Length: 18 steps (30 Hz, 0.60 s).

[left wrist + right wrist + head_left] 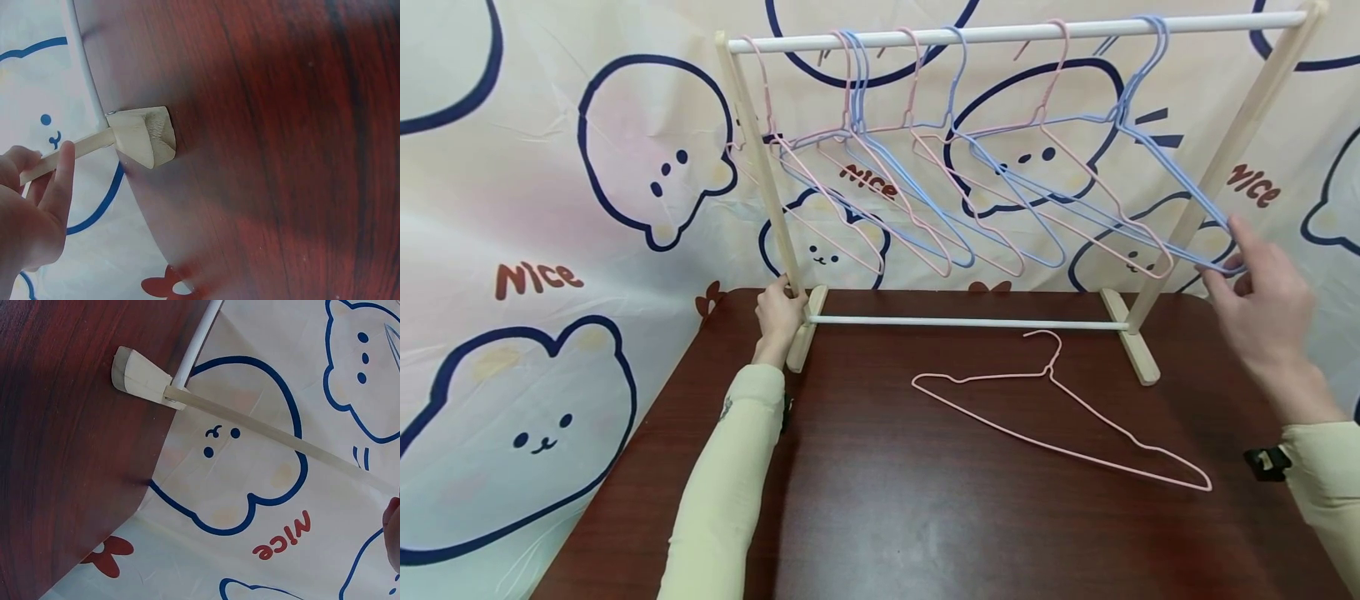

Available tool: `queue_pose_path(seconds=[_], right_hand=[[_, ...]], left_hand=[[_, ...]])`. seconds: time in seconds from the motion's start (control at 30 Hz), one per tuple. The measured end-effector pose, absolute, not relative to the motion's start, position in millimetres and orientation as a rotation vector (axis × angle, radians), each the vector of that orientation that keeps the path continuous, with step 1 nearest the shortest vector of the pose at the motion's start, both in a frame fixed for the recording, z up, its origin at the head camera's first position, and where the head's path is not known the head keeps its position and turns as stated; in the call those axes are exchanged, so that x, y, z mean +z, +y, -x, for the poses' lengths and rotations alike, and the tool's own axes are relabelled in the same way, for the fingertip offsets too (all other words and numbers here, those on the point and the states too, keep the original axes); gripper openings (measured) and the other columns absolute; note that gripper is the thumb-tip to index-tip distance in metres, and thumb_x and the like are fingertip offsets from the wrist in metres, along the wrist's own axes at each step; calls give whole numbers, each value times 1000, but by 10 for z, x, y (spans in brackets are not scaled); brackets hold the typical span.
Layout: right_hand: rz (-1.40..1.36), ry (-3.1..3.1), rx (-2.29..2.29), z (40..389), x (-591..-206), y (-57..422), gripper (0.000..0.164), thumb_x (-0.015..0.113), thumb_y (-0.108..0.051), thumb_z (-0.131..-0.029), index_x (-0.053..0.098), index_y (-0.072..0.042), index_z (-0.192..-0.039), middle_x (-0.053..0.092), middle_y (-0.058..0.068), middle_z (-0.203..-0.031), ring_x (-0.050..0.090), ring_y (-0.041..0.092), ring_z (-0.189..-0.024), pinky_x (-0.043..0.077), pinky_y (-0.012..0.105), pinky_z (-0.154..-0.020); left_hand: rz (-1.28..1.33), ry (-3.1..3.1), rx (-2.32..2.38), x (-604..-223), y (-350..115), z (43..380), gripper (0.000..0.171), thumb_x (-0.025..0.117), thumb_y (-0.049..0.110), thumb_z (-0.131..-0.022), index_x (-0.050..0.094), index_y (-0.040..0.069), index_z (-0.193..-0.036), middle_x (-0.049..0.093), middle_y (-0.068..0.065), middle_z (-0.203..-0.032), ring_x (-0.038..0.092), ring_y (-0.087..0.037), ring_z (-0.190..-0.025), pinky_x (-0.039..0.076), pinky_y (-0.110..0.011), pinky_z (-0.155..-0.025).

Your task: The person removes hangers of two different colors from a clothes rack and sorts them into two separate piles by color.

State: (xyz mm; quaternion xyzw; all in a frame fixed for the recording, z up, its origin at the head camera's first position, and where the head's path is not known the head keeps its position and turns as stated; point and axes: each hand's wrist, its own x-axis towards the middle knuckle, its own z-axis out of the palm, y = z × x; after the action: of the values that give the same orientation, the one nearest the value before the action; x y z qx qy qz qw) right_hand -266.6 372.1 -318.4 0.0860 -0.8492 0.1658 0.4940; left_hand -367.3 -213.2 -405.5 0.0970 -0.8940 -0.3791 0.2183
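At the right end of the rack's top rail [1000,34] hang the blue hangers [1122,117], what look like two close together, their near ends tilted down toward the person. The right hand [1270,300] pinches those ends between thumb and fingers; the left hand [780,317] grips the rack's left post [762,167] low down, fingers round the wood. Holding the frame this way looks sound, since a sideways pull on such light wire could shift or tip the stand. Best to move the blue hangers gently and level, keeping their hooks seated on the rail and their arms clear of the neighbouring pink and blue hangers [853,125], which overlap and could snag.

Below, one pink hanger [1050,369] lies flat on the worktop, in front of the lower crossbar [970,322]. The worktop [925,525] is dark reddish wood-grain with a soft sheen, so the rack's feet [140,134] might slide on it. Behind hangs a pale sheet [542,200] printed with blue-outlined bears and "Nice", creased in places.
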Motion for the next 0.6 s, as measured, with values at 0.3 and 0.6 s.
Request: queue_pose_path(seconds=[0.3, 0.6], right_hand=[[-251, -1963, 605, 2641, -3183, 3706, 61, 69, 3, -85, 56, -18, -141, 63, -14, -85, 31, -24, -68, 27, -2, -68], [-215, -1896, 762, 2580, -3152, 3675, 55, 70, -3, -85, 61, -22, -136, 50, -40, -89, 38, -23, -62, 32, -4, -64]], left_hand=[[-260, -2463, -1061, -4082, -2162, 3698, 21, 63, 15, -95, 67, 8, -114, 73, -17, -101, 68, -37, -90, 50, -52, -93], [-260, -2462, -1066, -4077, -2151, 3699, 21, 64, 14, -94, 67, 7, -114, 73, -17, -101, 68, -37, -91, 48, -52, -95]])
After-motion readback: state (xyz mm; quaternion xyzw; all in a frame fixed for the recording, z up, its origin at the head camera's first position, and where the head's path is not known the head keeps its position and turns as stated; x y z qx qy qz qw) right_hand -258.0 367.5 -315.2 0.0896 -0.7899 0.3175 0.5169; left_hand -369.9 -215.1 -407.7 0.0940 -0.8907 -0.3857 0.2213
